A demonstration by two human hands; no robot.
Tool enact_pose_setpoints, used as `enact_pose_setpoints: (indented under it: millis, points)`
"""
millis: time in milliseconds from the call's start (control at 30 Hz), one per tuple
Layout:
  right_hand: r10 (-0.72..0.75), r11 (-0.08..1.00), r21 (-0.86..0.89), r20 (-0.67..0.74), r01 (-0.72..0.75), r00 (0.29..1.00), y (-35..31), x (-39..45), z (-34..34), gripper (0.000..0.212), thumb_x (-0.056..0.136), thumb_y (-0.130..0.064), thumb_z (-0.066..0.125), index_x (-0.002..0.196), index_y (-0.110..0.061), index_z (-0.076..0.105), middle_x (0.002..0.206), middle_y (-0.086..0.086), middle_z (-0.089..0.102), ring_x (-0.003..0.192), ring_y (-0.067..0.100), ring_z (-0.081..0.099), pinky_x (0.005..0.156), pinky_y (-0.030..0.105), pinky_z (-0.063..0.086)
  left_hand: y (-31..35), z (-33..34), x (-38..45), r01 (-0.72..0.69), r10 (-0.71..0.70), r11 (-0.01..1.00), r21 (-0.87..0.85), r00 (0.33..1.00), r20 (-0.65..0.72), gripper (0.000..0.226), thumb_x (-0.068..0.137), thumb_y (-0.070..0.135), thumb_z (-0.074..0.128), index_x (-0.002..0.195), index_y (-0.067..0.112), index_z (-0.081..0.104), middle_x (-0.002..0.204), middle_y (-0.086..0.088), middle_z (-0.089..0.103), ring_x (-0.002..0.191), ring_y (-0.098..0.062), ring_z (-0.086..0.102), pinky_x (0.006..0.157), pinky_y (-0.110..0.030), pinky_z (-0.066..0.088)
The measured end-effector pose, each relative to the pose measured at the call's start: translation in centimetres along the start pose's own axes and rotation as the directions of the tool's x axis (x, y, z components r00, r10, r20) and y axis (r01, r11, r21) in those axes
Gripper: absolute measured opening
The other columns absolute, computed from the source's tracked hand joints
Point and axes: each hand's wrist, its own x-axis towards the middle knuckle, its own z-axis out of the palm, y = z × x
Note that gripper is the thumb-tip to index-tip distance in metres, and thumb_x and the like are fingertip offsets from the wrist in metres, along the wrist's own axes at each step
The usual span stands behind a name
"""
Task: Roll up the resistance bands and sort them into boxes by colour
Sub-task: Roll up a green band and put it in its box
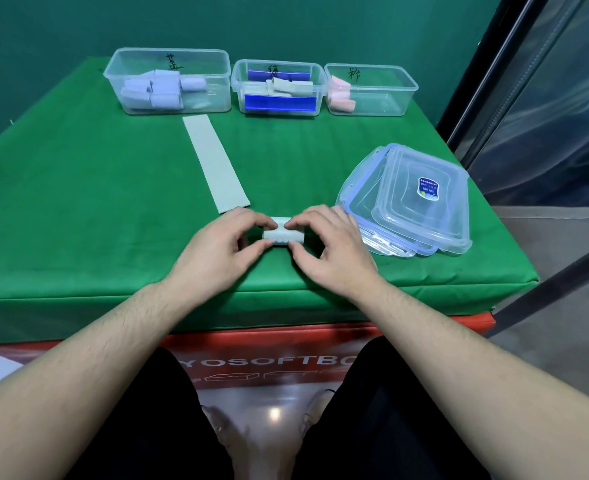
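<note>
At the bottom of the frame are the person's black trousers and shoes, and two bare arms reach up toward the middle. The left hand (222, 249) and the right hand (331, 247) meet in the middle of the frame, near the front edge of the green counter (78, 202). Both hands pinch a small pale rolled band (282, 233) between thumbs and fingers, one hand at each end. The roll lies sideways, and its underside is hidden, so you cannot tell if it touches the counter.

Just to the right of the right hand sits a stack of clear lids (421, 202) with blue rims, and the top one has a small blue sticker.

Just above the left hand, a long flat pale green band (215, 162) lies stretched out on the counter and points up toward the boxes.

At the far edge, three clear boxes stand in a row. The left box (213, 81) holds many pale bluish rolls. The middle box (315, 84) holds pale rolls and dark blue pieces. The right box (390, 95) holds pink rolls at its left end.
</note>
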Motion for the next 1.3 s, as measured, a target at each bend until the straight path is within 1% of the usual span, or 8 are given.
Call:
enact_pose_setpoints:
  millis: [200,333,500,733,867,967,1167,1300]
  points:
    - [0.024,0.997,-0.067,-0.006,-0.024,1.0,-0.1,0.0,0.0,0.028,0.083,-0.034,0.065,0.111,-0.028,0.066,0.109,-0.011,0.057,0.101,0.015,0.046,0.089,0.032,0.035,-0.2,0.4,0.4,0.026,-0.027,0.999,-0.024,0.999,-0.023,0.021,0.091,0.026,0.068,0.112,0.025,0.068,0.105,0.013,0.054,0.066,-0.01,0.052,0.068,-0.027,0.045]
    - [0.045,0.993,-0.113,0.024,-0.042,0.999,0.0,0.1,0.2,0.036,0.085,-0.037,0.064,0.12,-0.028,0.065,0.116,-0.009,0.056,0.107,0.016,0.044,0.091,0.031,0.031,-0.2,0.3,0.8,0.026,-0.026,1.0,-0.001,0.998,-0.049,0.027,0.09,0.031,0.068,0.116,0.028,0.065,0.115,0.016,0.051,0.063,-0.008,0.052,0.066,-0.027,0.045]
    - [0.066,0.992,-0.108,0.062,-0.059,0.996,0.0,0.2,0.1,0.046,0.085,-0.036,0.062,0.131,-0.028,0.059,0.124,-0.009,0.055,0.116,0.015,0.042,0.101,0.034,0.03,0.1,0.2,1.1,-0.03,0.031,0.991,0.132,1.0,-0.003,0.026,0.089,0.028,0.07,0.114,0.027,0.066,0.114,0.015,0.059,0.089,-0.006,0.056,0.079,-0.031,0.05]
    - [0.073,0.994,-0.083,0.081,-0.066,0.994,0.2,0.5,0.2,0.04,0.086,-0.035,0.061,0.127,-0.033,0.061,0.123,-0.017,0.059,0.116,0.012,0.046,0.098,0.031,0.031,-0.2,0.2,1.6,-0.043,0.038,0.974,0.222,0.999,0.026,0.035,0.089,0.035,0.066,0.123,0.027,0.063,0.121,0.013,0.058,0.097,-0.012,0.059,0.082,-0.032,0.05]
    - [0.116,0.993,-0.051,0.116,-0.111,0.986,0.5,0.7,0.3,0.046,0.088,-0.037,0.06,0.134,-0.031,0.057,0.128,-0.016,0.06,0.12,0.012,0.046,0.104,0.036,0.033,-0.7,0.6,2.3,-0.084,0.078,0.934,0.348,0.996,0.032,0.042,0.088,0.039,0.066,0.128,0.029,0.06,0.122,0.012,0.061,0.112,-0.019,0.052,0.088,-0.033,0.032]
    - [0.139,0.99,-0.021,0.116,-0.137,0.984,0.6,0.9,0.4,0.042,0.091,-0.034,0.061,0.132,-0.03,0.059,0.125,-0.014,0.062,0.118,0.013,0.05,0.103,0.039,0.038,-0.7,0.8,2.6,-0.1,0.093,0.943,0.317,0.995,0.037,0.035,0.091,0.034,0.064,0.125,0.03,0.059,0.119,0.014,0.062,0.116,-0.015,0.048,0.091,-0.03,0.022]
    - [0.186,0.975,0.116,0.051,-0.191,0.981,0.5,0.7,0.1,0.032,0.096,-0.028,0.056,0.128,-0.026,0.058,0.121,-0.009,0.064,0.112,0.014,0.054,0.101,0.04,0.04,0.4,1.1,2.6,-0.017,0.019,0.995,0.103,1.0,-0.015,0.026,0.096,0.028,0.06,0.122,0.026,0.056,0.117,0.014,0.059,0.118,-0.011,0.045,0.098,-0.03,0.024]
    - [0.225,0.932,0.283,0.04,-0.228,0.973,0.3,0.6,-0.2,0.029,0.095,-0.029,0.051,0.124,-0.029,0.056,0.118,-0.015,0.061,0.112,0.011,0.055,0.101,0.04,0.043,1.6,1.3,2.5,0.023,-0.024,0.999,-0.035,0.999,-0.033,0.025,0.097,0.034,0.053,0.121,0.029,0.056,0.115,0.021,0.056,0.116,-0.008,0.046,0.101,-0.032,0.028]
